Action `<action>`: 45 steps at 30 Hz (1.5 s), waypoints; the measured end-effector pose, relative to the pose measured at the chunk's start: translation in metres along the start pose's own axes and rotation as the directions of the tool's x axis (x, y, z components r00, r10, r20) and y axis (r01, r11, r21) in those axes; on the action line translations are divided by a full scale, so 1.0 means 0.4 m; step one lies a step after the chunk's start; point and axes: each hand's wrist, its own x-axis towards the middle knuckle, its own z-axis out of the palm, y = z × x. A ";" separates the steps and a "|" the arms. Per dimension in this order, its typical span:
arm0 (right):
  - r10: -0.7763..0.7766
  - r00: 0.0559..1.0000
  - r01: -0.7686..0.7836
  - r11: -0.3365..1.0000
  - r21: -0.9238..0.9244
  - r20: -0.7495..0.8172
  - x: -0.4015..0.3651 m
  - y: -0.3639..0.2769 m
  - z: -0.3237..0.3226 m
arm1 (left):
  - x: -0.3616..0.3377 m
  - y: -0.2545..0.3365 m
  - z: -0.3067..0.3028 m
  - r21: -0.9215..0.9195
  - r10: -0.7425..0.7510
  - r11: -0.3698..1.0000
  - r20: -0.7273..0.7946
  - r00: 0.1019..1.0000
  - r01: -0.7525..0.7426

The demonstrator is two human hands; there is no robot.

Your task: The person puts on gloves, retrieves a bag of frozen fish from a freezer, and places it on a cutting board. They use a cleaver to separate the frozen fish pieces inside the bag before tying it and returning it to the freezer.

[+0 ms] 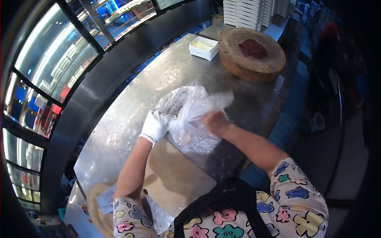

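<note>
A clear plastic bag lies crumpled on the metal table, its upper part gathered and pulled up. My left hand, in a white glove, pinches the bag's left side. On the other side my bare right hand is curled against the bag's plastic, slightly blurred, its fingertips partly hidden. Something pale shows faintly through the lower part of the bag; I cannot make out what. Just below the bag is a beige cutting board, partly under my left forearm.
A round wooden chopping block with dark red meat stands at the far right of the metal table. Beside it are white trays with something yellowish. Stacked white trays rise behind. Glass display cases line the left.
</note>
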 end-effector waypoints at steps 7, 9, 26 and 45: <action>0.185 0.982 -0.179 0.973 -0.148 0.025 -0.150 0.224 -0.214 | -0.123 -0.271 0.053 0.037 -0.294 0.954 0.288 0.911 0.296; 0.206 0.968 -0.190 0.975 -0.116 0.144 -0.146 0.192 -0.236 | -0.151 -0.386 0.161 -0.936 -0.367 0.014 0.321 0.873 0.351; 0.174 0.807 -0.163 0.984 -0.070 0.564 0.105 -0.084 -0.068 | -0.078 -0.047 0.046 -0.012 -0.224 0.974 -0.173 0.959 0.226; 0.126 0.891 -0.342 0.817 0.464 0.435 -0.218 0.038 -0.221 | -0.155 -0.057 -0.206 -0.325 -0.167 0.844 0.597 0.785 0.427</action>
